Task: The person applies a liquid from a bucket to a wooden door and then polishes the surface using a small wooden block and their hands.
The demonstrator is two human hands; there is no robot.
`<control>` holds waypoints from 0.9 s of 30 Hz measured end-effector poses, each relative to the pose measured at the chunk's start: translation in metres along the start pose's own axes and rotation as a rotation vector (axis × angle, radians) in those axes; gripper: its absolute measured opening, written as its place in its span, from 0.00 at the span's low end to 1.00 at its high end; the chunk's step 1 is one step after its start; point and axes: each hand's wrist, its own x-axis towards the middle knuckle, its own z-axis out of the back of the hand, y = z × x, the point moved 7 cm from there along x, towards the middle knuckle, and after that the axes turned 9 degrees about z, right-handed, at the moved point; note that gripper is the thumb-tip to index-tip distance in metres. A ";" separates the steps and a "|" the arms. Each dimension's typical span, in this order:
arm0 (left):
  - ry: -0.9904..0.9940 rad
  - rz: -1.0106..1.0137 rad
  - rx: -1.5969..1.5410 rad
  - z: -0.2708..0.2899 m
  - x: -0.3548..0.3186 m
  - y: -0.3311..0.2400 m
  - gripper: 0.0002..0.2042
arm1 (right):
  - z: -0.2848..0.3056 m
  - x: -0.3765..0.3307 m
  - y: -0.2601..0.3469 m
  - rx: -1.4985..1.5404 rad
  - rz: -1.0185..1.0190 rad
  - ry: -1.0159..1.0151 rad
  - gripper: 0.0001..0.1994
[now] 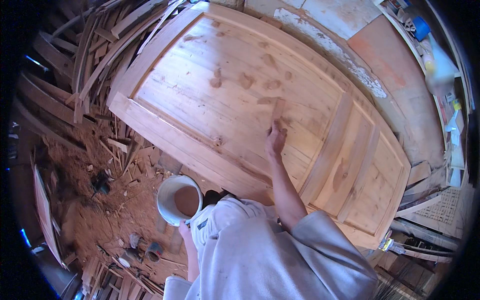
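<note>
Two-Handed Work at a Panelled Wooden Door

The wooden door (175,70) is laid flat in front of the person, its framed face turned upward. A flat tool (278,107) is pinched in the right hand (276,138), the fingers being closed around its near end. The tool is positioned over the large panel of the door, near the narrower panels at right; whether firm contact is made cannot be told.

The near rim of a pale bucket (164,202) is gripped by the left hand (184,230); the placement of its fingers is partly hidden. The bucket is located beside the near edge of the door, and brown material (187,201) is contained in it. Several brown patches (246,81) are spread over the large panel, beyond the tool.

Wood offcuts (95,55) are piled at left. A small dark can (154,251) is placed on the reddish-brown ground (95,220).
</note>
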 end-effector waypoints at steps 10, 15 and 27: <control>-0.009 -0.023 -0.051 0.006 -0.004 0.001 0.09 | -0.003 0.011 0.053 0.050 0.244 0.109 0.20; 0.050 0.023 -0.163 0.006 0.016 0.018 0.08 | 0.024 0.038 -0.060 0.053 0.001 0.045 0.21; -0.040 0.065 -0.243 0.016 0.005 0.022 0.10 | -0.011 0.055 -0.082 -0.136 0.020 -0.062 0.08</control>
